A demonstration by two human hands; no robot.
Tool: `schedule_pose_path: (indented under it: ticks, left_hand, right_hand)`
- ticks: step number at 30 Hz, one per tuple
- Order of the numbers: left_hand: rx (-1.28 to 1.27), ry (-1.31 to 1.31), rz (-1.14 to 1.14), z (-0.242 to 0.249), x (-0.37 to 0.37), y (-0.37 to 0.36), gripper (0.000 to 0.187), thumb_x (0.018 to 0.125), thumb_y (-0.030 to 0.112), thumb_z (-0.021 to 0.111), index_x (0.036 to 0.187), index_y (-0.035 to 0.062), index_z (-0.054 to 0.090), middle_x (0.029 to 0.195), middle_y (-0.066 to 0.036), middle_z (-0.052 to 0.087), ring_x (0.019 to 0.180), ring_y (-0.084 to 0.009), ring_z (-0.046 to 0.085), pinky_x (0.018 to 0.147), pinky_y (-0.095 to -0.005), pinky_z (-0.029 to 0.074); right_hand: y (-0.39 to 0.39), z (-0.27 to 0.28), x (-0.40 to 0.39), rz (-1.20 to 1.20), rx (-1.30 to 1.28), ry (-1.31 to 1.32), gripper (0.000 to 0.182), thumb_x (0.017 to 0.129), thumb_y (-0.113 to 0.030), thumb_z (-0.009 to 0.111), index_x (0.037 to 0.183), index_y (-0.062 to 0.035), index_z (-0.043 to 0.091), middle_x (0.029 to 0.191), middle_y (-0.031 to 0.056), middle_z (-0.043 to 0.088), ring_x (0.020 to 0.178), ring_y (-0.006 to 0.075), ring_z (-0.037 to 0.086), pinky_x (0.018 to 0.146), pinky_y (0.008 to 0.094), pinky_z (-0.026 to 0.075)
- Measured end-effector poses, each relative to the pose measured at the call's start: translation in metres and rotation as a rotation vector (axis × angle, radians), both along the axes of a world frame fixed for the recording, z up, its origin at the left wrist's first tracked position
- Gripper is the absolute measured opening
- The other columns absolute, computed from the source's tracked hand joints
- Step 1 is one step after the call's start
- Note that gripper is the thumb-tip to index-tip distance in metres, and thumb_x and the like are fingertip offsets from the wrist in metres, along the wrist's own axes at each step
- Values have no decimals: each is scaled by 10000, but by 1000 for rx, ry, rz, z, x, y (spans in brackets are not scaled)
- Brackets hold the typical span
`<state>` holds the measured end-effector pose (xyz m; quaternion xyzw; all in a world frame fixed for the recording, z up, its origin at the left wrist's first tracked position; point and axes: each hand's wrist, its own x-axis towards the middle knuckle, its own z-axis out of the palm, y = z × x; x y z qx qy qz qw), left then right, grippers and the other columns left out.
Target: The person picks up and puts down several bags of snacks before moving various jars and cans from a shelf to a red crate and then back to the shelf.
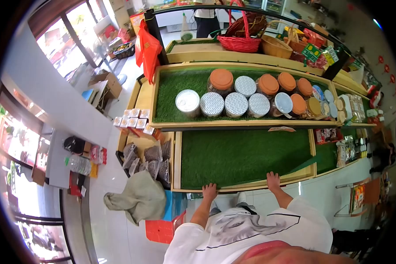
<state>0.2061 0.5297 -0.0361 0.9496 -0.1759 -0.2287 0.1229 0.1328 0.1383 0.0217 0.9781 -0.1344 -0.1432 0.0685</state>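
A green artificial turf mat (246, 154) lies in the lower wooden shelf tray (177, 160). Its front right part sits away from the tray's front rim, leaving a strip of bare wood. My left hand (210, 191) is at the front edge, fingers curled over the mat's border by the rim. Farther right, my right hand (273, 180) has its fingers closed on the mat's front edge. Exactly how the left fingertips grip is hard to see.
On the upper turf-lined shelf (176, 81) stand several lidded jars (212, 104). Bags of dark goods (153, 154) and small boxes (134, 118) sit left. A grey-green cloth (141, 198) drapes near a red stool (159, 230). Behind the baskets, a person (207, 22) stands.
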Motion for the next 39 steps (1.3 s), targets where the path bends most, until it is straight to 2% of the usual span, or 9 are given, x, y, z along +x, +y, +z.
schedule_pose_path:
  ticks: [9, 13, 16, 20, 22, 24, 30, 35, 39]
  left_hand:
    - [6, 41, -76, 13, 18, 10, 396, 908, 95, 532, 1291, 195, 526, 1308, -85, 545, 1237, -336, 504, 973, -527, 445]
    - [-27, -6, -126, 16, 16, 19, 356, 942, 202, 539, 1297, 194, 512, 1282, -118, 562, 1227, -342, 505, 968, -534, 445]
    - [-42, -56, -140, 16, 18, 19, 352, 953, 270, 542, 1294, 189, 508, 1283, -130, 565, 1219, -352, 507, 967, -534, 446]
    - [67, 9, -181, 11, 27, 14, 345, 942, 283, 554, 1269, 175, 527, 1281, -134, 568, 1202, -382, 522, 952, -552, 454]
    - [66, 63, -178, 19, 19, 13, 323, 940, 272, 548, 1248, 172, 542, 1275, -132, 571, 1205, -385, 523, 952, -554, 456]
    - [45, 130, -171, 10, 22, 6, 339, 920, 279, 561, 1247, 191, 561, 1281, -128, 562, 1215, -382, 523, 963, -556, 453]
    - [250, 257, -217, -11, 3, -1, 574, 910, 355, 575, 1444, 208, 426, 1437, -132, 464, 1286, -371, 479, 1019, -555, 414]
    - [170, 364, -194, -3, -7, -37, 641, 917, 377, 579, 1492, 183, 373, 1484, -171, 422, 1337, -391, 426, 1055, -533, 392]
    - [147, 356, -235, -45, -9, -39, 690, 914, 404, 575, 1515, 164, 336, 1526, -207, 358, 1379, -410, 371, 1102, -487, 368]
  right_hand:
    - [7, 9, -8, -175, 23, -38, 221, 857, -141, 605, 1075, -126, 566, 1162, 98, 541, 1130, 374, 530, 891, 525, 465]
    - [7, -6, -20, -250, 20, -87, 226, 863, -148, 590, 1087, -134, 560, 1194, 104, 531, 1138, 370, 517, 906, 528, 457]
    - [10, -16, -29, -307, 55, -153, 346, 884, -130, 558, 1229, -143, 550, 1304, 122, 466, 1218, 390, 459, 929, 523, 453]
    - [14, -34, -40, -349, 153, -469, 391, 854, -134, 591, 1243, -135, 557, 1358, 156, 447, 1243, 434, 430, 956, 526, 450]
    - [19, -20, -38, -391, 187, -429, 389, 835, -124, 609, 1220, -130, 554, 1300, 167, 468, 1246, 422, 432, 980, 527, 440]
    - [18, -23, -33, -472, 236, -316, 466, 834, -92, 609, 1292, -135, 534, 1400, 169, 432, 1387, 411, 334, 1076, 499, 386]
    - [-1, -46, -52, -627, 464, -33, 476, 978, -264, 511, 1439, -164, 445, 1560, 132, 301, 1471, 346, 210, 1160, 510, 274]
    - [-18, -57, -71, -580, 599, 129, 514, 987, -351, 495, 1474, -206, 424, 1605, 75, 241, 1501, 298, 146, 1199, 529, 187]
    - [-26, -57, -67, -549, 623, 191, 523, 988, -386, 482, 1477, -208, 424, 1610, 54, 231, 1507, 281, 118, 1199, 556, 153]
